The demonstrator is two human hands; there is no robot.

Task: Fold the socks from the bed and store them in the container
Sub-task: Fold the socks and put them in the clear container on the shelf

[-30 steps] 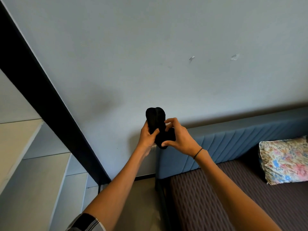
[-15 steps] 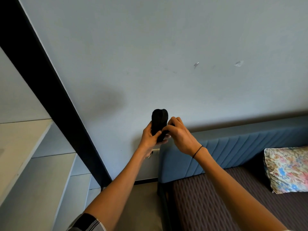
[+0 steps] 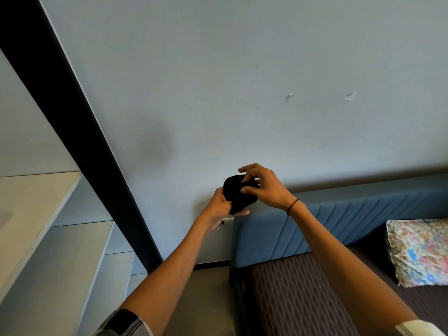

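Note:
A pair of black socks (image 3: pixel 236 194) is bunched into a short rounded bundle, held up in front of the pale wall. My left hand (image 3: pixel 219 209) grips the bundle from below, thumb under its lower end. My right hand (image 3: pixel 265 187) covers it from the right and above, with the fingertips pressing on its top. A thin black band circles my right wrist. The bed (image 3: pixel 298 294), with a dark brown striped cover, lies at the lower right. No container shows in the head view.
A blue padded headboard (image 3: pixel 344 221) runs along the wall behind the bed. A floral pillow (image 3: pixel 419 251) lies at the right edge. A black vertical frame (image 3: pixel 80 132) and pale shelves (image 3: pixel 36 226) stand on the left. A wall socket (image 3: pixel 226 223) sits below my left hand.
The socks stood upright and long between my hands; now they are folded down into a shorter bundle. My right hand has moved over the top of it.

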